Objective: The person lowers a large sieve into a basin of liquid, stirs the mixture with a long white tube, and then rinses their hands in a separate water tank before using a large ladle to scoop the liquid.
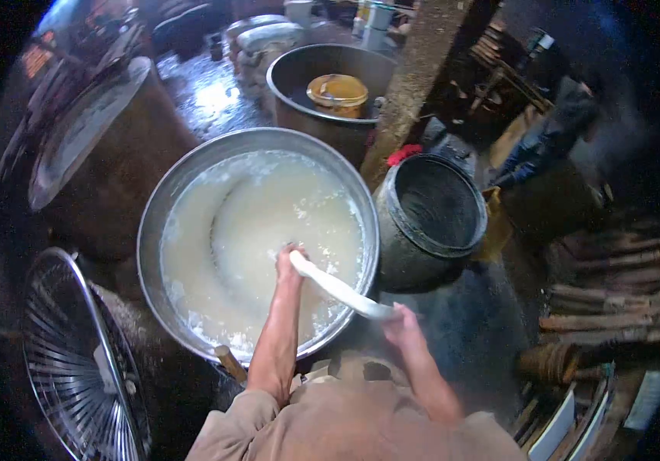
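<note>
A large round metal vat (257,140) holds cloudy, pale liquid (257,207) with white bits floating on it. Over the liquid, my left hand (291,260) is closed at the upper end of a long white object (337,288), which could be a paddle or a strip. My right hand (403,326) grips its lower end, just outside the vat's right rim. The object slants down to the right between both hands. Some fingers of my left hand are hidden behind it.
Behind the vat stands a bigger tub (280,88) with a yellow-brown bucket (337,94). A dark barrel (399,257) and a post (422,69) are at right. Firewood (606,300) lies far right, a slatted metal basket (68,353) lower left. A person (545,134) is at upper right.
</note>
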Tool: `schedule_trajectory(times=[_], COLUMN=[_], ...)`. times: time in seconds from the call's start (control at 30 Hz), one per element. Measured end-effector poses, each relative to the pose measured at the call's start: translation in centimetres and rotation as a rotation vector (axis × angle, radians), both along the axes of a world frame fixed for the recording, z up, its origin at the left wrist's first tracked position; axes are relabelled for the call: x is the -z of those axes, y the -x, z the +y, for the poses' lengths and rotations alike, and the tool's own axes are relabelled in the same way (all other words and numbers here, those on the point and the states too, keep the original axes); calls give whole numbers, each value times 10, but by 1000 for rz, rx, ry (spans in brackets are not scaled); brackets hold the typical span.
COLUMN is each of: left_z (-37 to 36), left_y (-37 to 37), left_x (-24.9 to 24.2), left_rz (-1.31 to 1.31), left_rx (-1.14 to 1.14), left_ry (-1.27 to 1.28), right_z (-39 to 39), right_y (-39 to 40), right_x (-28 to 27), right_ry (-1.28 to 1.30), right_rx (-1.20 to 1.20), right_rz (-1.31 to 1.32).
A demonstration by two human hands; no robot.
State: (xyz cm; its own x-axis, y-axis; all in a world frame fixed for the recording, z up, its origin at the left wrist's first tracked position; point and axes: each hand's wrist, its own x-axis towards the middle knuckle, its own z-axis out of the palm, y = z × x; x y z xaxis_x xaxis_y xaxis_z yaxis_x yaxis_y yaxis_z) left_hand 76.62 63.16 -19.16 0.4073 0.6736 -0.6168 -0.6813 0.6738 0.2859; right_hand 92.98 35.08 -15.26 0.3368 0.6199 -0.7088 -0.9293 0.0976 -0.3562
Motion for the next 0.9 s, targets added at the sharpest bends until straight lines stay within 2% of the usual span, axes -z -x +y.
schedule_trajectory(times=[0.07, 0.13, 0.17, 0.2, 0.23, 0.27, 0.4, 0.43, 0.47, 0.6, 0.63, 0.67, 0.73, 0.77, 0.8, 0.87, 0.9], left_z=[12, 17, 19, 21, 28, 33, 2, -8, -16, -23, -33, -32, -36, -50, -49, -52, -58], left_y=[13, 25, 28, 31, 40, 43, 52, 53, 53, 29, 24, 6, -24, -48, -72, -114, -137], left_x=[-2, -12, -8, -2, 20, 47, 38, 47, 56, 69, 46, 38, 22, -11, -6, 12, 8], left_rz=[-1, 44, -21, -83, -452, -621, -817, -831, -965, -384, -354, -356, -358, -77, -96, -102, -72], left_rx=[-3, 10, -32, -72, -81, -113, -263, -325, -299, -384, -131, -131, -340, -359, -350, -377, -404], left_ry=[-6, -81, 4, 90, 257, 303, 501, 484, 423, 148, -102, -104, 254, 106, 72, 57, 23], right_z=[24, 44, 49, 53, 57, 62, 78, 81, 86, 124, 137, 149, 170, 173, 172, 188, 191], right_y=[10, 23, 33, 34, 38, 42, 37, 29, 22, -40, -65, -93, -149, -186, -226, -287, -318], right_x=[-37, -80, -104, -105, -109, -117, -138, -133, -127, -116, -107, -92, -51, -22, -4, 6, 30], right_ry=[55, 128, 126, 108, 112, 116, 130, 122, 121, 192, 231, 269, 265, 204, 142, 303, 325], right_rx=[59, 100, 65, 74, 76, 79, -44, -83, -93, -180, -149, -118, -84, -200, -316, -566, -692], right_rz=[83, 54, -37, -50, -113, -175, -406, -462, -522, -558, -540, -522, -506, -513, -517, -415, -442])
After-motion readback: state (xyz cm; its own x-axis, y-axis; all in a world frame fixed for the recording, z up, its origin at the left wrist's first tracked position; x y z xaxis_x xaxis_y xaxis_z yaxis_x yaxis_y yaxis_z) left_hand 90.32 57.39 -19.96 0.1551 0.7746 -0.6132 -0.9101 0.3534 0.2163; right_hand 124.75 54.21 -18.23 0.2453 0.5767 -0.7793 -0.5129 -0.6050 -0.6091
